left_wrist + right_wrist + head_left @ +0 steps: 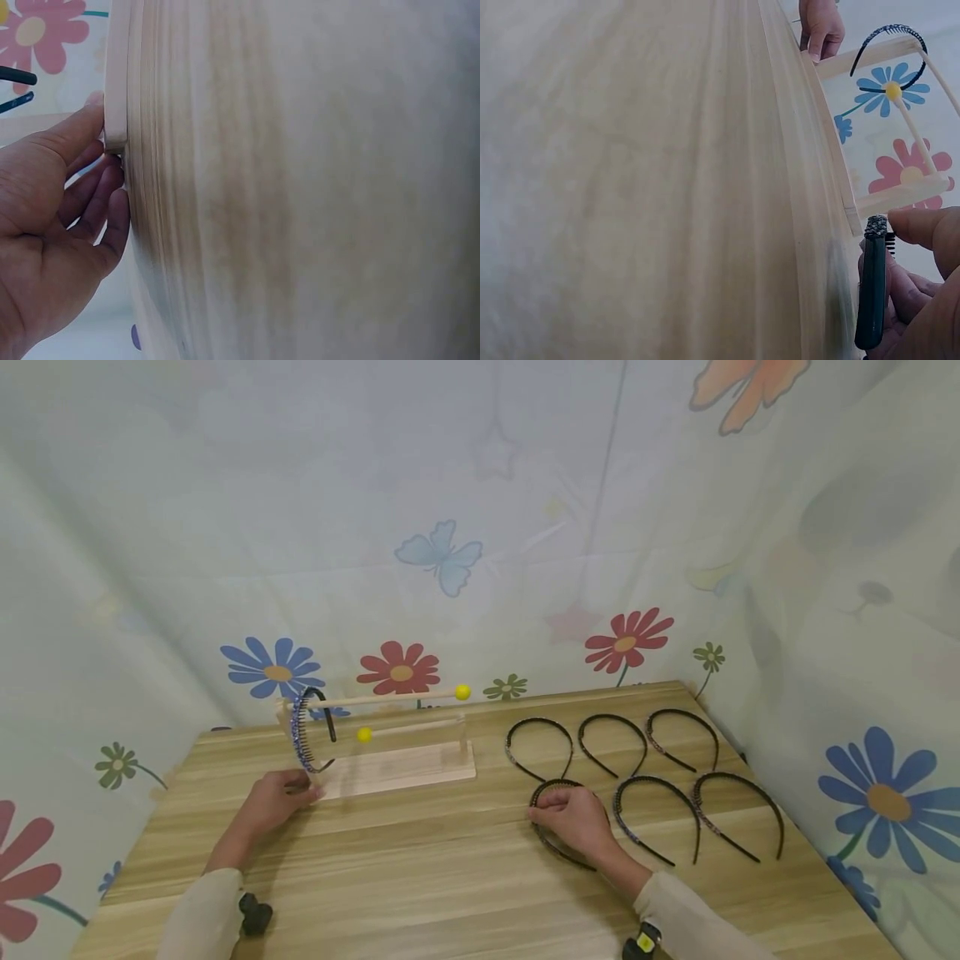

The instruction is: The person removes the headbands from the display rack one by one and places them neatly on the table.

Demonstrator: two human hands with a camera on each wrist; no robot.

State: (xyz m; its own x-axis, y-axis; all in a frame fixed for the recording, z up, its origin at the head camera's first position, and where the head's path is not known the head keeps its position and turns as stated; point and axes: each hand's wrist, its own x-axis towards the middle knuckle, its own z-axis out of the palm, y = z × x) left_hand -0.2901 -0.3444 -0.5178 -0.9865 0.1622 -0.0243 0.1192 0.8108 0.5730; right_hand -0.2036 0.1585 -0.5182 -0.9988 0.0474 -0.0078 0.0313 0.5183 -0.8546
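Observation:
A wooden rack (427,767) with a flat base and two horizontal rods tipped with yellow balls stands at the left back of the table. My left hand (273,806) holds the left end of its base, thumb on top and fingers at the edge. Over the upper rod, near the left post, hangs a toothed black headband with blue sparkles (298,735). On the right, my right hand (576,818) pinches another black headband (871,292) between thumb and fingers. In the head view this hand hides part of it.
Several more black headbands lie in two rows on the right of the wooden table (420,877), among them a back-row one (572,747) and a front-row one (697,827). A flowered cloth (525,627) hangs behind and along the sides of the table.

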